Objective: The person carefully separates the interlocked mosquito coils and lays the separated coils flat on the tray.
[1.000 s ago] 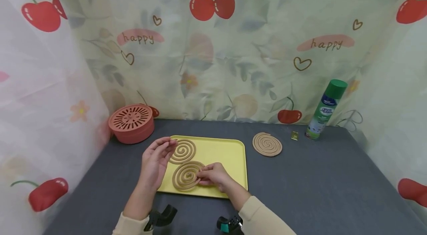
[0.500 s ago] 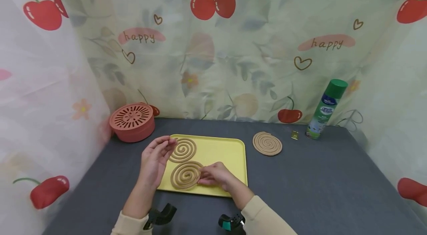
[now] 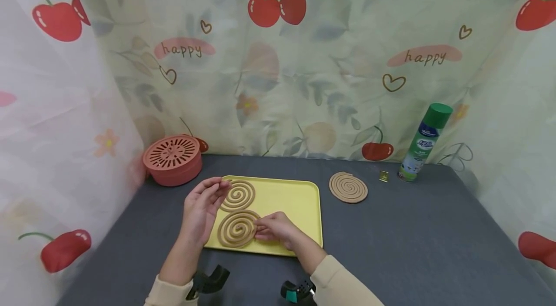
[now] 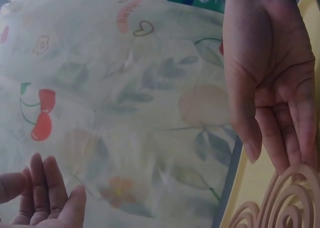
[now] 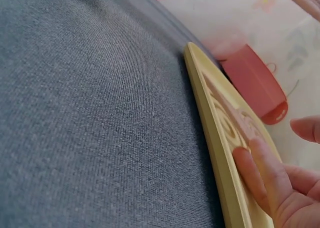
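Two loosely wound mosquito coils lie toward the left of a yellow tray point(image 3: 299, 204). My right hand point(image 3: 278, 229) has its fingertips at the right edge of the near coil point(image 3: 230, 229); in the left wrist view its thumb point(image 4: 245, 133) stands apart from the other fingers, which meet the coil's rim. My left hand point(image 3: 201, 207) hovers over the tray's left side and holds nothing. Its fingers overlap the left edge of the far coil point(image 3: 239, 195) in the head view. Those fingers look loosely bent in the left wrist view.
A tightly wound coil point(image 3: 348, 187) lies on the dark table right of the tray. Beyond it are a small gold metal piece point(image 3: 384, 176) and a green spray can point(image 3: 423, 144). At the back left stands a round pink box point(image 3: 173, 159) with a slotted lid.
The near coil has slid a little to the left on the tray. My right fingers moved from over its right part to its right edge. My left hand stayed nearly still.
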`<state>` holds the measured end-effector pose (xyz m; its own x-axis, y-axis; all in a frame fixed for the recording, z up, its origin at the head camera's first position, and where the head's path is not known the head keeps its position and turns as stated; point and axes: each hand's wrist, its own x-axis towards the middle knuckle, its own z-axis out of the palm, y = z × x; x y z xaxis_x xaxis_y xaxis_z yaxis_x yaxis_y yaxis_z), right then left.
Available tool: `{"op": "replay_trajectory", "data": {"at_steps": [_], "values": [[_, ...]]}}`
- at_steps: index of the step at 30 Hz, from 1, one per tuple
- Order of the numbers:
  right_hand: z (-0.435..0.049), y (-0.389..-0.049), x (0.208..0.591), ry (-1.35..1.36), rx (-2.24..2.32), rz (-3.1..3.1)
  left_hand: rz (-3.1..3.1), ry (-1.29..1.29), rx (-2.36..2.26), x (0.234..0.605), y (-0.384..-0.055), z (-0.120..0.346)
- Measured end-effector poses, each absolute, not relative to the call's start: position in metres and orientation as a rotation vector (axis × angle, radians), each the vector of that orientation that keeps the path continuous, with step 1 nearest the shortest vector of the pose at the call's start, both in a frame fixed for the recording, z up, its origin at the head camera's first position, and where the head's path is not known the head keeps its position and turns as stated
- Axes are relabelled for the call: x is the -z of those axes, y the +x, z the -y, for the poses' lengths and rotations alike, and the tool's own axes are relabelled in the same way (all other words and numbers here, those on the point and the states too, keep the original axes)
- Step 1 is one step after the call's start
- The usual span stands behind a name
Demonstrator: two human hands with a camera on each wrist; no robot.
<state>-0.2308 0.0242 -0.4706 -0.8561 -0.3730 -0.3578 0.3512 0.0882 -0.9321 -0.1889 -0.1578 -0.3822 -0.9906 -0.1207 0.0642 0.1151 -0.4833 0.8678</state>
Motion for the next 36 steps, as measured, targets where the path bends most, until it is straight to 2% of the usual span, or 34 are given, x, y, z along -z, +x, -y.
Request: {"op": "replay_trajectory", "data": {"at_steps": [12, 23, 36], "values": [[-0.037, -0.224, 0.465, -0.124, 1.787, -1.902, 1.529, -0.054, 2.599, 0.383, -0.188, 0.158], [-0.081, -0.232, 0.451, -0.337, 1.787, -1.803, 1.563, -0.123, 2.646, 0.382, -0.2, 0.14], [-0.141, -0.252, 0.449, -0.258, 1.813, -1.831, 1.564, -0.134, 2.71, 0.373, -0.217, 0.132]]}}
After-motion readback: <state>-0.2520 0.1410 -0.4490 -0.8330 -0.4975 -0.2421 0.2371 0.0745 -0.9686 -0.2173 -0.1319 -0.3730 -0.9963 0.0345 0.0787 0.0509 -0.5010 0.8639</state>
